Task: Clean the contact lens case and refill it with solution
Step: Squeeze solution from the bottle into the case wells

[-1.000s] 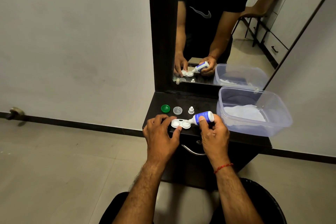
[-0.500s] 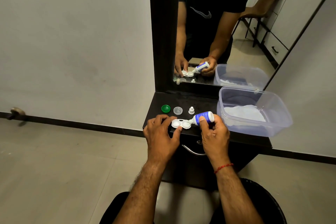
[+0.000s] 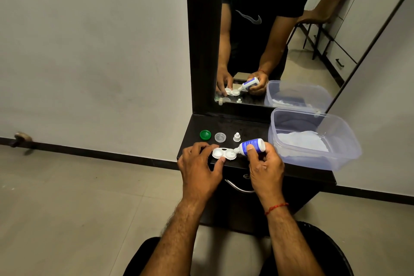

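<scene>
A white contact lens case [image 3: 224, 154] with both wells uncapped lies on the dark shelf [image 3: 253, 125]. My left hand [image 3: 199, 169] pinches its left end between thumb and fingers. My right hand [image 3: 265, 168] grips a small blue-and-white solution bottle [image 3: 252, 146], tipped on its side with the nozzle over the case's right well. A green cap [image 3: 205, 134], a clear cap [image 3: 220, 137] and a small white bottle cap [image 3: 236, 137] sit in a row behind the case.
A clear plastic tub [image 3: 313, 139] holding white tissue stands at the shelf's right, overhanging the edge. A mirror [image 3: 264, 29] rises behind the shelf. A metal drawer handle [image 3: 237, 187] sits below the shelf front. Tiled floor lies left.
</scene>
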